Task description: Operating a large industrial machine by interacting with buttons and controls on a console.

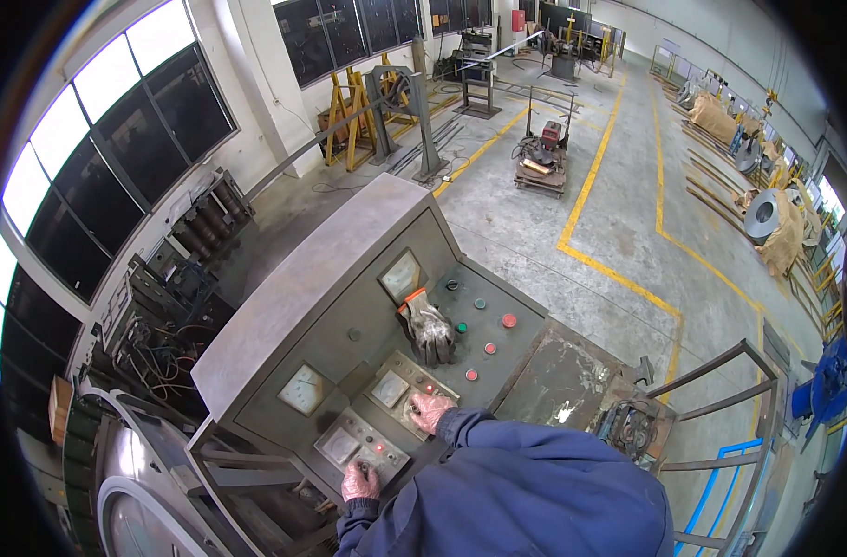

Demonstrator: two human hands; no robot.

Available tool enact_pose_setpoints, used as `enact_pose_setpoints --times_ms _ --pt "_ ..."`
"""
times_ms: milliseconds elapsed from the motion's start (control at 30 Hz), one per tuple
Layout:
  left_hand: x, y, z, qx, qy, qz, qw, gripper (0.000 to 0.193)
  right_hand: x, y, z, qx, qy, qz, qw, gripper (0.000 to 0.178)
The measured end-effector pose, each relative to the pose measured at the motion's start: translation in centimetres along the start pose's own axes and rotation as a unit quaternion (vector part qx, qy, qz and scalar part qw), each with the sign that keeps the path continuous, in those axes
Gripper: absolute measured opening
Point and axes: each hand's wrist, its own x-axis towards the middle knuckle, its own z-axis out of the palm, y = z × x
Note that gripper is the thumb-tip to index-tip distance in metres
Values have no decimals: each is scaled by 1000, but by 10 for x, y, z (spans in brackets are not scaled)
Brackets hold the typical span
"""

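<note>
Below centre frame, the left hand [359, 483] was at the lower meter panel [338, 446], the right hand [429, 412] at the upper meter panel [390, 388] — whether fingers gripped anything, I couldn't tell. Red lights [380, 447] glowed — seemingly powered up, adjusting probably unfinished.

The jacket [544, 492] is loose, creased and navy blue, with long sleeves [475, 428] of matching colour.

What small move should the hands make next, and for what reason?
Perhaps a slight, careful adjustment with the left hand at the nearer control module, watching its meter: that hand is at its lower edge, its red light is lit, and the right hand is at the other control module.
</note>
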Motion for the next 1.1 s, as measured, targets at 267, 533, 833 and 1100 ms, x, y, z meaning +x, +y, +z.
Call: enact_pose_setpoints --times_ms 267,533,833,1100 --pt "-1 -2 1 2 3 -2 1000 35 -2 -5 -5 6 6 -4 1000 31" --pt "-2 0 1 -2 13 0 1000 31 -1 -1 -2 15 4 -9 1000 33" --pt "-2 7 -3 -4 12 -11 1000 30 1 0 2 1 6 -3 1000 33" --pt "-1 3 0 6 7 -5 1000 33 1 3 5 7 18 -10 1000 32"
